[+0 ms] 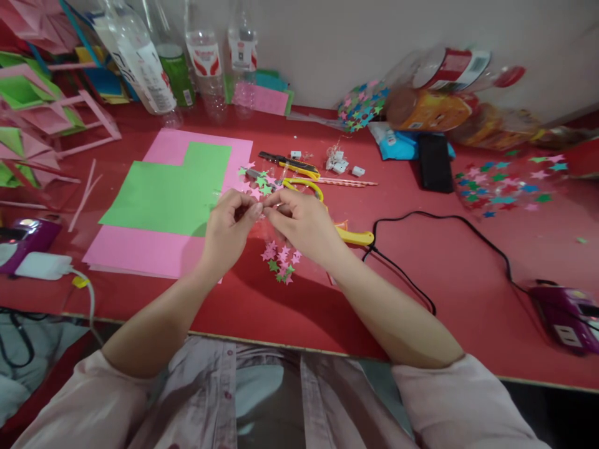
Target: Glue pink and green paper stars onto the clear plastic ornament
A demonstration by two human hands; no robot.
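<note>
Both hands meet above the red table (468, 262), fingertips almost touching. My left hand (231, 224) is curled in a pinch, and my right hand (304, 224) pinches toward it; what sits between the fingers is too small to name. Below them lies a small heap of pink and green paper stars (281, 259). More loose stars (257, 181) lie just beyond the fingers. Yellow-handled scissors (306, 186) rest behind my right hand, and a yellow handle (358, 237) pokes out from under it.
Green paper (168, 193) lies on pink sheets (140, 249) at the left. A utility knife (290, 163), a black phone (434, 163), a black cable (449, 218), bottles (206, 56), scattered coloured stars (505, 181) and purple devices (568, 312) surround the hands.
</note>
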